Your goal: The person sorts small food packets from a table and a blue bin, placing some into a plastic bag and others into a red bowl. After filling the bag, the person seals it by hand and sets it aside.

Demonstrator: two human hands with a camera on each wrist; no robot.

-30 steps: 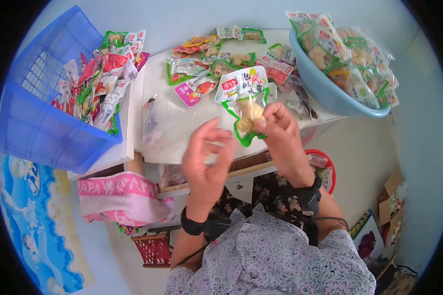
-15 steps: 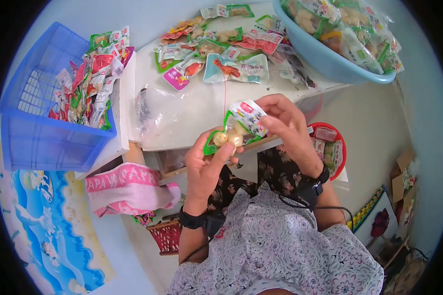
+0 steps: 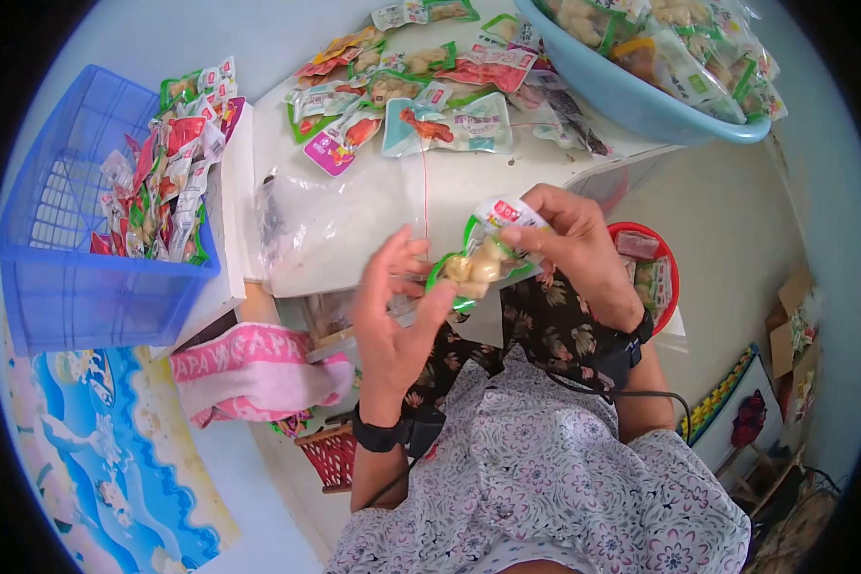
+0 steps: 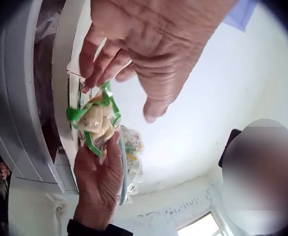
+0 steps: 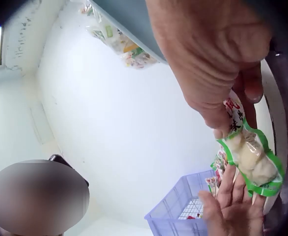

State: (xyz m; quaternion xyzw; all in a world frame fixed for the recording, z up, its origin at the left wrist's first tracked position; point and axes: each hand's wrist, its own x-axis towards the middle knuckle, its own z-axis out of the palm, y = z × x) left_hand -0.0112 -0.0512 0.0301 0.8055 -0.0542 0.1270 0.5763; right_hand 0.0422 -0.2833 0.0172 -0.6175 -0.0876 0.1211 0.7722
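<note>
A green-edged clear food packet (image 3: 485, 265) with pale, lumpy pieces inside and a white printed top is held over the table's front edge. My right hand (image 3: 584, 251) pinches its printed end between thumb and fingers. Beside the packet's lower end, my left hand (image 3: 390, 320) has its fingers spread and relaxed, holding nothing. In the right wrist view the packet (image 5: 252, 157) hangs down from the right thumb and fingers, with the left palm (image 5: 237, 214) facing up under it. In the left wrist view, the left fingers overlap the packet's top edge (image 4: 106, 93).
More packets (image 3: 445, 124) lie spread on the white table (image 3: 354, 258) by a clear plastic bag (image 3: 301, 220). A blue crate (image 3: 96, 297) with packets stands left; a light blue basin (image 3: 631, 100) heaped with packets sits back right. Below right is a red basket (image 3: 674, 277).
The left hand came up to the packet, held its lower end, then let go and opened. The packet dropped lower and tipped sideways, staying in the right hand.
</note>
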